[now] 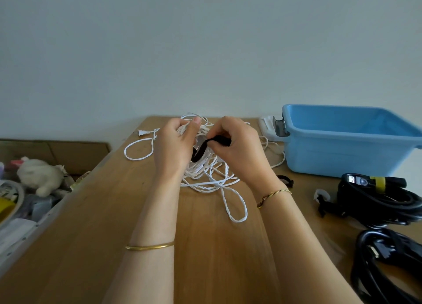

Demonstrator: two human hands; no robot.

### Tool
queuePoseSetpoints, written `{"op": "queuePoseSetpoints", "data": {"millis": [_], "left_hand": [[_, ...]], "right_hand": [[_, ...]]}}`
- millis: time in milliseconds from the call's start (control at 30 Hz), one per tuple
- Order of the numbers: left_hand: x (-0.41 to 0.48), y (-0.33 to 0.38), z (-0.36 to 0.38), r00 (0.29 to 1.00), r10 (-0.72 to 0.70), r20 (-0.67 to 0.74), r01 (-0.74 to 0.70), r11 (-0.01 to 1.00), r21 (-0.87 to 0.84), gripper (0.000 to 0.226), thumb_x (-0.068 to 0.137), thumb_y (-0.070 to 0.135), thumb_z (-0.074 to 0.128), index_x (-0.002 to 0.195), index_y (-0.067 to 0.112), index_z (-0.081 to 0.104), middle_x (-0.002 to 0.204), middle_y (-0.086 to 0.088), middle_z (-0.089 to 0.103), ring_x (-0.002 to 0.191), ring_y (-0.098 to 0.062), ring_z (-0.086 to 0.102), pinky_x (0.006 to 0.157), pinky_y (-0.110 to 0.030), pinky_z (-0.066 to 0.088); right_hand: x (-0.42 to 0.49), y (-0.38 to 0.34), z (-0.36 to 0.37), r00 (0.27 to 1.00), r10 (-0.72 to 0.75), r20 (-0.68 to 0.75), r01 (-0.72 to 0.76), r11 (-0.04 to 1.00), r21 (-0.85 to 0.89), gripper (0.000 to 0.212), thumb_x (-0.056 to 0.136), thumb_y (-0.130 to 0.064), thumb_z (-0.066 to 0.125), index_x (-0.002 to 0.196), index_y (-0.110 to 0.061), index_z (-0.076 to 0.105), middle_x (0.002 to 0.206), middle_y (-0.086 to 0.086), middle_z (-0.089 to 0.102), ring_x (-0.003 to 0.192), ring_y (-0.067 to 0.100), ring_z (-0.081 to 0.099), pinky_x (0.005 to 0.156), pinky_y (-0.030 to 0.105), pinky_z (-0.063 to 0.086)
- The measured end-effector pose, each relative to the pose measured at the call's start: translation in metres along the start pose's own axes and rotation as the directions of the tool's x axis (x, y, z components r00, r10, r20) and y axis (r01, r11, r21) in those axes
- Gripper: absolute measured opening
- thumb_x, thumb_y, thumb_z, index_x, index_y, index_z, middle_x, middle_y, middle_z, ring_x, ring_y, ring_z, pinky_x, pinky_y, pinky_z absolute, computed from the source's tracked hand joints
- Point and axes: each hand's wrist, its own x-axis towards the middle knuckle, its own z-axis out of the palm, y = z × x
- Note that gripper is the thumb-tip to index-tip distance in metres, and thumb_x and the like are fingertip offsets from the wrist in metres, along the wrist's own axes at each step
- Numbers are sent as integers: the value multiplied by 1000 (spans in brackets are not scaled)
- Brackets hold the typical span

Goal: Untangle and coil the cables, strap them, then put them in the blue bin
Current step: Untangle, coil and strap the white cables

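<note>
the left hand (173, 143) is curled round a loosely coiled white cable (201, 166), fingers wrapped over the top of the bundle and lifting it a little off the wooden table (102, 223). the right hand (239, 148) pinches one end of a black strap (198, 154) between thumb and fingertips; the strap curves down across the front of the coil, though whether it passes fully round the bundle is hard to tell, since the hands cover that part. several loose loops of the same cable spill onto the table below and to the right of the hands, and another loop trails off to the left, ending in a white two-pin plug (142, 133) near the table's far left edge. the blue bin (342, 143) stands on the right side of the table, well apart from the coil, and looks empty from this angle. in front of the bin lies a black cable bundle (383, 201) bound with a yellow strap (380, 182), and nearer the camera a second black cable (379, 249) sits at the right edge. a thin gold bangle (149, 247) circles the left forearm. a white plush toy (38, 174) lies among clutter left of the table.
</note>
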Motion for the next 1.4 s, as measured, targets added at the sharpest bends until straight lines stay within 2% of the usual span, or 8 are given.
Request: {"op": "queuePoseSetpoints", "data": {"millis": [133, 433, 667, 833, 1100, 1200, 1300, 1400], "left_hand": [[2, -1, -1, 1000, -14, -11, 14, 1000, -21, 29, 89, 42, 61, 82, 14, 63, 63, 7, 60, 65, -16, 57, 71, -37, 47], [2, -2, -1, 999, -37, 8, 38, 996, -77, 25, 88, 42, 62, 71, 24, 58, 60, 3, 59, 58, -21, 55, 69, -45, 50], [0, -1, -1, 999, -47, -4, 46, 995, -84, 25, 87, 43, 62, 75, 21, 61, 63, 4, 60, 62, -22, 57, 71, -49, 52], [1, -1, -2, 1000, -26, -18, 24, 995, -97, 39, 79, 51, 57, 78, 13, 62, 63, 5, 56, 64, -22, 54, 72, -49, 50], [0, 0, 1, 1000, -1, 7, 1, 996, -91, 23, 84, 43, 62, 70, 26, 59, 65, 8, 59, 67, -18, 55, 70, -41, 48], [0, 0, 4, 999, -32, -5, 31, 994, -103, 14, 88, 38, 64, 79, 28, 59, 77, 15, 61, 83, -13, 61, 79, -35, 48], [1, -1, 4, 998, -67, -13, 65, 988, -140, 25, 87, 36, 66, 107, 23, 59, 98, 21, 58, 85, 15, 57, 77, -15, 47], [3, -4, 5, 996, -89, -10, 86, 983, -165, 37, 86, 36, 66, 116, 13, 61, 110, 11, 62, 102, 3, 59, 81, -13, 43]], "right_hand": [[-1, -1, -2, 984, -52, 171, 61, 997, -48, 17, 72, 4, 67, 76, -12, 68, 80, 0, 64, 75, 10, 55, 70, 13, 42], [1, -1, -6, 995, -25, -98, 24, 1000, -14, 13, 77, 1, 66, 80, -11, 67, 82, -3, 57, 74, 11, 54, 68, 16, 43], [1, 0, 0, 996, -18, -92, 15, 1000, -26, 14, 76, 1, 67, 79, -12, 64, 81, -3, 56, 75, 11, 53, 68, 19, 43], [0, 1, 6, 996, -81, 46, 84, 994, -65, 15, 71, 3, 68, 74, -11, 63, 77, -5, 54, 68, 4, 46, 66, 14, 39], [-1, 5, 25, 973, -112, -200, 75, 980, -184, 19, 74, 3, 61, 70, -13, 52, 73, 4, 53, 68, 22, 49, 58, 26, 33], [-5, 8, 36, 941, -181, -285, 112, 963, -243, 13, 71, 6, 60, 69, -5, 54, 70, 9, 54, 64, 27, 49, 56, 30, 34], [-5, 9, 38, 917, -227, -329, 136, 951, -277, 15, 66, 10, 60, 68, -4, 54, 68, 8, 52, 61, 27, 47, 55, 30, 33], [-5, 11, 37, 902, -265, -340, 168, 943, -289, 17, 65, 11, 61, 68, -4, 53, 67, 8, 51, 60, 27, 45, 55, 32, 34]]}}
